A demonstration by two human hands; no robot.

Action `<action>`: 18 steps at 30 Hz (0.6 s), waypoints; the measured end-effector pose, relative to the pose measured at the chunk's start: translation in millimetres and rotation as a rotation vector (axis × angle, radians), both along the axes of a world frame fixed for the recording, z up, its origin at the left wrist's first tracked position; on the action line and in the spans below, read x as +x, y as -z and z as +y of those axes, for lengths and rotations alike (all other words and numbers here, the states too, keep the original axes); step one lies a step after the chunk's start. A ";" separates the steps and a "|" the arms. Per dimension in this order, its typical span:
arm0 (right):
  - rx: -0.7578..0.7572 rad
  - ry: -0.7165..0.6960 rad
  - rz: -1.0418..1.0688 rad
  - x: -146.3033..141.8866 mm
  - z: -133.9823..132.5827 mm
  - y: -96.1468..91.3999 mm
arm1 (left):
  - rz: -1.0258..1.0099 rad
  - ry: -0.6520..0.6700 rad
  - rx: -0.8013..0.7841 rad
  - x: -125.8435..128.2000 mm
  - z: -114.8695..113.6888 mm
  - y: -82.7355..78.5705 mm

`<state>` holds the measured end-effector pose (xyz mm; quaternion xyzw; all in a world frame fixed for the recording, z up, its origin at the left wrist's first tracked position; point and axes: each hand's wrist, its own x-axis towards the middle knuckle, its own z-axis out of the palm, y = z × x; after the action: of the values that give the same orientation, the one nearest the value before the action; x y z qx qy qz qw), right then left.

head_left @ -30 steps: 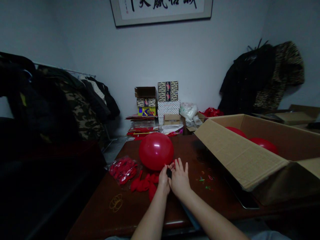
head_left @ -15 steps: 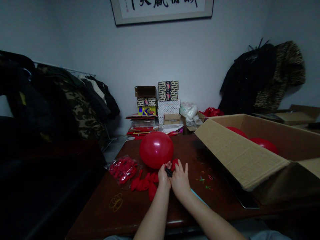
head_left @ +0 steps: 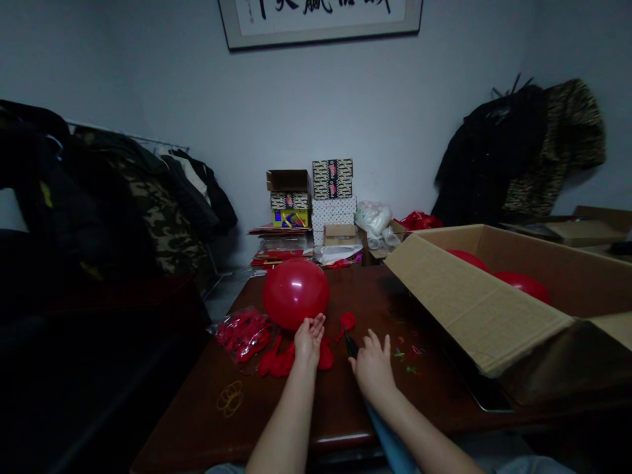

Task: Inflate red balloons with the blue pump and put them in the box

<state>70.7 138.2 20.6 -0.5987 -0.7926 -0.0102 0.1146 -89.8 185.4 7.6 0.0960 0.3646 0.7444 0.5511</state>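
Note:
An inflated red balloon [head_left: 295, 293] rests on the dark wooden table [head_left: 276, 421]. My left hand [head_left: 309, 339] is at its base, fingers close together and pinched on the balloon's neck. My right hand [head_left: 372, 363] is a little to the right, closed round a blue pump [head_left: 390, 442] whose dark nozzle [head_left: 350, 343] sticks out past the fingers. A small flat red balloon [head_left: 347, 320] lies just beyond the nozzle tip. Whether it touches the tip I cannot tell.
Loose flat red balloons [head_left: 280, 362] and a clear bag of them [head_left: 241, 332] lie left of my hands, with yellow rubber bands [head_left: 230, 398] nearer. Small coloured bands [head_left: 407, 349] lie right. An open cardboard box [head_left: 474, 303] holds inflated red balloons. Stacked boxes [head_left: 332, 197] stand behind.
My hands have come apart. The left hand and the inflated balloon moved left, off the nozzle. The right hand with the pump moved right and nearer to me.

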 end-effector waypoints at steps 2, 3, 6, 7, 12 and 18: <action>-0.018 0.024 -0.005 3.0 5.4 4.4 | 0.011 0.052 0.009 1.4 -6.9 -1.3; -0.029 0.028 -0.009 2.6 8.8 6.0 | 0.010 0.067 0.016 3.6 -10.7 -1.7; -0.059 0.028 -0.024 -3.8 20.7 8.2 | 0.000 0.097 0.032 10.5 -21.8 -2.9; -0.066 0.029 -0.029 -6.6 24.8 8.7 | -0.001 0.108 0.035 12.0 -24.9 -3.8; -0.081 0.037 -0.039 -17.6 39.7 17.7 | 0.016 0.146 0.062 13.7 -34.3 -10.2; -0.042 0.019 -0.018 -21.3 33.4 30.1 | 0.031 0.163 0.069 13.2 -38.8 -13.2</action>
<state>49.4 171.6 -9.5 -0.6082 -0.7881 -0.0003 0.0947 -76.6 146.6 20.7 0.1559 0.3385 0.7074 0.6006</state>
